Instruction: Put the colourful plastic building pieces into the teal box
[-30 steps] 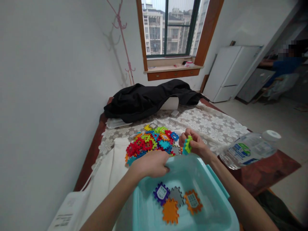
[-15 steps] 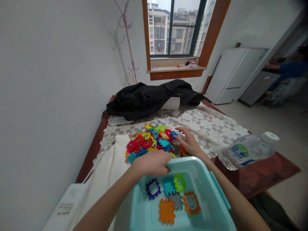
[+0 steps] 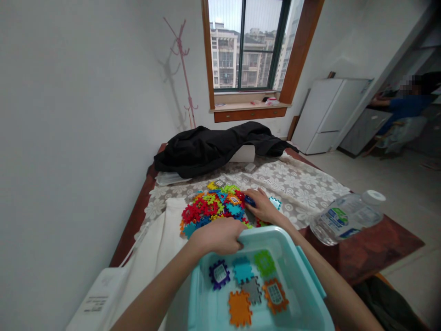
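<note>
A: Left hand (image 3: 217, 235)?
B: Fingers clamped over the far-left rim of the teal bin (image 3: 305, 271). Six loose tiles (image 3: 242, 270) lie flat inside.
A: Right hand (image 3: 264, 209)?
B: At the right edge of the tile pile (image 3: 210, 207) on the lace cloth (image 3: 303, 184), just beyond the bin. Fingers curled onto a dark blue tile (image 3: 249, 201); can't tell if it's pinched.
A: Nearby?
B: Water bottle (image 3: 346, 216) on its side on the worktop (image 3: 386, 241), right of the bin.
</note>
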`<state>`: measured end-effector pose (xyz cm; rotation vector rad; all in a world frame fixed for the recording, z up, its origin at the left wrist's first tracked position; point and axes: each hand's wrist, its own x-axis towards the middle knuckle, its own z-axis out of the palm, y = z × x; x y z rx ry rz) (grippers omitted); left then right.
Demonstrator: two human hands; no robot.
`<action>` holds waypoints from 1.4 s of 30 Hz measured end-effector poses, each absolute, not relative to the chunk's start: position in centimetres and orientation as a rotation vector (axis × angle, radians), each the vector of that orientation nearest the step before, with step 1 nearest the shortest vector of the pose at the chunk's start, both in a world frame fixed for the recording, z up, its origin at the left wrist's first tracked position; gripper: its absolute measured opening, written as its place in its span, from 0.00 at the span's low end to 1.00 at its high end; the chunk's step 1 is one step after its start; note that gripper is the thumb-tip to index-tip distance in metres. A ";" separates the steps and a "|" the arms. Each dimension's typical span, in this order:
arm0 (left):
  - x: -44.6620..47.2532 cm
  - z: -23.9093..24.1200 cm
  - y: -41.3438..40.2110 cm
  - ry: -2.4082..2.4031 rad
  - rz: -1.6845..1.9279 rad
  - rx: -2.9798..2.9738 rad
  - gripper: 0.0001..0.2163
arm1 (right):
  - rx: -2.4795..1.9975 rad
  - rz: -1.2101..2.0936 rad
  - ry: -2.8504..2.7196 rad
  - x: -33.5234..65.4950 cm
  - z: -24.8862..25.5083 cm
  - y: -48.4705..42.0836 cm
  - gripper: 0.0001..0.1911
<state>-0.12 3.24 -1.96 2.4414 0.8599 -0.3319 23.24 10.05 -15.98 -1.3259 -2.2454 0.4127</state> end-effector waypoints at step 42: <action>-0.3 -2.1 2.9 0.902 -0.317 2.471 0.06 | -1.058 0.694 -1.844 22.5 -15.5 11.3 0.17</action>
